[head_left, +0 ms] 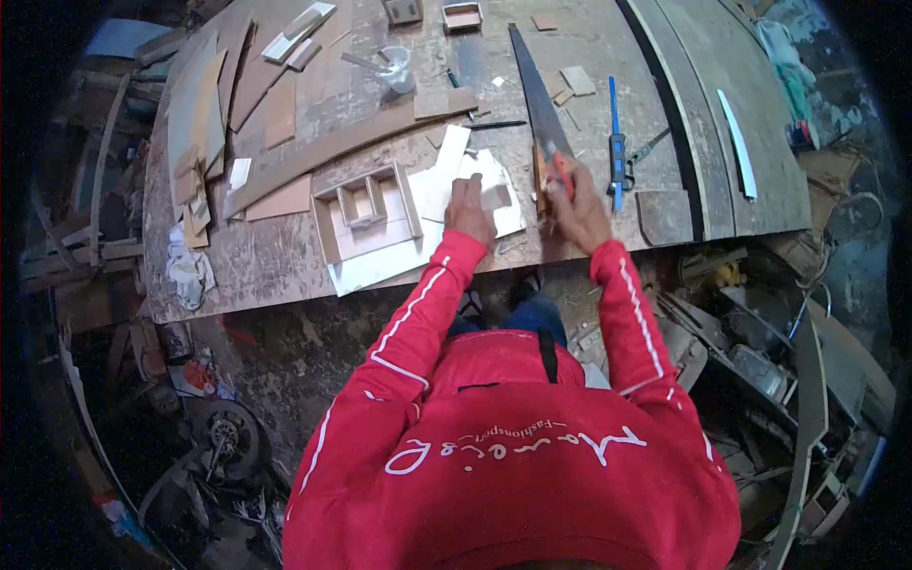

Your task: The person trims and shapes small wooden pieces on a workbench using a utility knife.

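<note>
My right hand [581, 217] is closed around the red handle [561, 177] at the wide end of a handsaw [541, 100], slightly blurred. The blade points away across the workbench, and a narrow brown wood strip [541, 185] lies beside the handle. My left hand [469, 211] rests with curled fingers over white sheet pieces [510, 217]; what its fingertips grip, if anything, is hidden. Just right of those fingers is a small brown piece [496, 197]. To the left, a shallow wooden box frame [413, 201] with inner compartments stands on a white board [366, 277].
The scratched workbench [275, 271] holds a long brown plank [332, 161], a plastic cup [399, 71], a blue measuring tool [617, 157] and wood offcuts [577, 80]. A white rag [190, 271] hangs at the left edge. Scrap boards [807, 418] crowd the floor at right.
</note>
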A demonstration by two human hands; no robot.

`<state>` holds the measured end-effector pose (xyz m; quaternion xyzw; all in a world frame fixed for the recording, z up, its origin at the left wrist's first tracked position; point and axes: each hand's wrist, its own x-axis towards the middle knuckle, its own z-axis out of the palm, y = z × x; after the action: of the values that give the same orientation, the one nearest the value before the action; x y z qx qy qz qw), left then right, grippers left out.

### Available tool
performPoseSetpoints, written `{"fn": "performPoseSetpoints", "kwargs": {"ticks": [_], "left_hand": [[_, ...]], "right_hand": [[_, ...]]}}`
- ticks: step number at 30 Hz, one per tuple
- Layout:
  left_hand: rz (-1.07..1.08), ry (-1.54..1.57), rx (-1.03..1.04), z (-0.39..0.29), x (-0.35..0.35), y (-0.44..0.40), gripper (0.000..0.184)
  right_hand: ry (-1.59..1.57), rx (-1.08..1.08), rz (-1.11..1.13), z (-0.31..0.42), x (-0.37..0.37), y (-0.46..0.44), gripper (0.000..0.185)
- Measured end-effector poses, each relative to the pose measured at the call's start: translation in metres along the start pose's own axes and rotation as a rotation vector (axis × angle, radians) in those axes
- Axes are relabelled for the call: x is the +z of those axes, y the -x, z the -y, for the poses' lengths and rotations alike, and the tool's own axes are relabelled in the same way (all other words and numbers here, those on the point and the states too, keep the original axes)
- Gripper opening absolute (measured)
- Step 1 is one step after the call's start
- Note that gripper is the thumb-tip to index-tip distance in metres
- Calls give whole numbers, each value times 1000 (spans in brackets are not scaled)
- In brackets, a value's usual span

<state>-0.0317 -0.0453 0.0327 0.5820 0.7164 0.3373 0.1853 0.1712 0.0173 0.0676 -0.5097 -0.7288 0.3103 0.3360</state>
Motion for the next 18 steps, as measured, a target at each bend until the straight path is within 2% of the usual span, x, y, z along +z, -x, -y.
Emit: {"fn": "performPoseSetpoints", "kwargs": {"ticks": [1,2,4,8,9,12,15,18], "left_hand": [[14,63,-170,-15,-8,-5,47],[47,60,-198,-16,-10,-9,45],[116,51,-251,-11,-14,-15,41],[171,-20,-129,14,-3,-25,36],[306,59,-218,14,-4,-31,36],[371,337,-442,6,-5,-35,32],[375,297,-509,5,-4,-43,29],[429,316,-436,6,-10,-48,24]], "right_hand": [[36,120,94,17,2,17,36],[71,238,188,32,3,30,34],[118,273,191,34,17,50,32],[127,385,209,49,28,64,30],[112,385,194,49,29,65,29],[101,392,203,46,33,68,28],[47,382,215,49,34,68,28],[6,353,208,43,38,67,33]]}}
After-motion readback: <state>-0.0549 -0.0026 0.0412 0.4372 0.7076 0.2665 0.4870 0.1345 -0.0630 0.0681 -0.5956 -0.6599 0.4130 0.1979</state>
